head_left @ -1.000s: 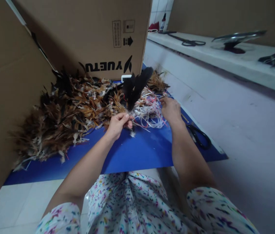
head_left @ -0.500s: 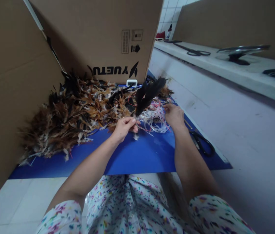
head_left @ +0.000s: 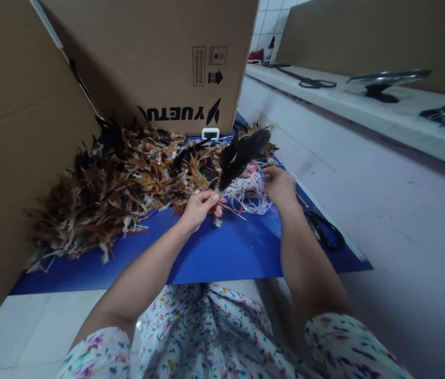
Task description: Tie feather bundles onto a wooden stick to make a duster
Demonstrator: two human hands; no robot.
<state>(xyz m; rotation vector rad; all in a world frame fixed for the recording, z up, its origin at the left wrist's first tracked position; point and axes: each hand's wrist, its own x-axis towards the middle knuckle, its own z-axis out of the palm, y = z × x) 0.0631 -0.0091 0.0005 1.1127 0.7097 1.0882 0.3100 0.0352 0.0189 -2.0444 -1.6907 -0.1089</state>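
Black, broad-bladed feathers in a glossy, fanned bundle rise from the left hand, whose thumb and fingers pinch the bundle at its base, above the blue, smooth, flat worktop. Below the grip hangs a pale, fluffy tuft, and a thin, whitish strand slants away to the right. The right hand is bent, its fingers curled inward at the edge of a loose tangle of white and pink, ribbon-like strips; whether it pinches one of them, I cannot tell.

Beside and behind the left hand spreads a thick, shaggy heap of brown, black and whitish feathers, with spiky tips and downy, frayed ends. It lies between a plain, brown cardboard panel at the left and an upright, brown cardboard box printed in black with upside-down lettering. A small, white-rimmed, rounded rectangular object stands near the foot of the box.

Near the right forearm lies a black tool with a wide, looped handle. Farther right, a pale, stone-like ledge carries long, dark scissors and a shiny, disc-shaped object on a dark foot.
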